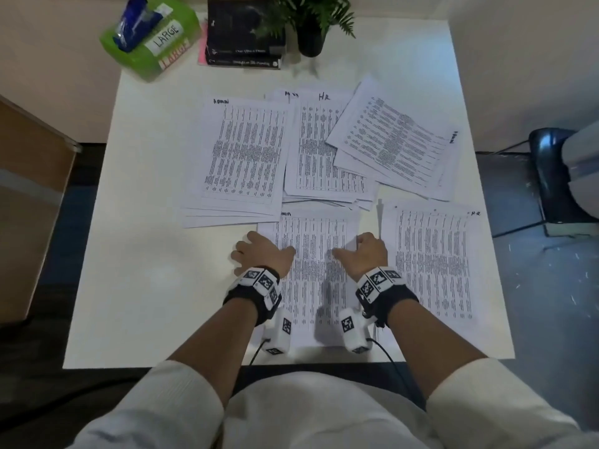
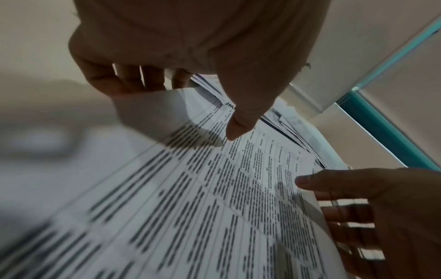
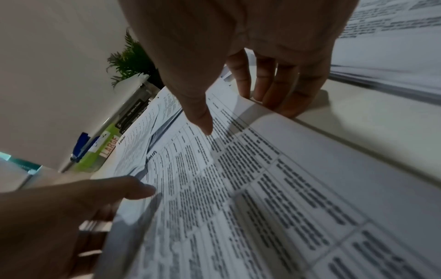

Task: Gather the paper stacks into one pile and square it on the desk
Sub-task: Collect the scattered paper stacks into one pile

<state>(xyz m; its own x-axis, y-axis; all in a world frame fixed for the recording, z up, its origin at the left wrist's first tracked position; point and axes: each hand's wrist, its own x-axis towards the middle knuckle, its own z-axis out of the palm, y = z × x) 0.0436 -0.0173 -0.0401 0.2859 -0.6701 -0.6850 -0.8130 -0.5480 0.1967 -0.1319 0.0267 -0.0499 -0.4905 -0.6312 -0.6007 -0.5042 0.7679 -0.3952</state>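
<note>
Several printed paper stacks lie spread on the white desk (image 1: 139,254). The near stack (image 1: 311,286) lies at the front middle, and both hands hold it by its side edges. My left hand (image 1: 262,254) grips the left edge, thumb (image 2: 238,128) on top and fingers (image 2: 133,79) curled under. My right hand (image 1: 363,251) grips the right edge the same way, thumb (image 3: 203,120) on the sheet and fingers (image 3: 274,85) below. Other stacks lie at back left (image 1: 240,160), back middle (image 1: 324,147), tilted at back right (image 1: 395,140) and at front right (image 1: 431,264).
A green box (image 1: 152,37) labelled LARGE, black books (image 1: 243,34) and a potted plant (image 1: 311,30) line the desk's far edge. A cardboard box (image 1: 29,205) stands left of the desk, a dark chair (image 1: 551,176) to the right.
</note>
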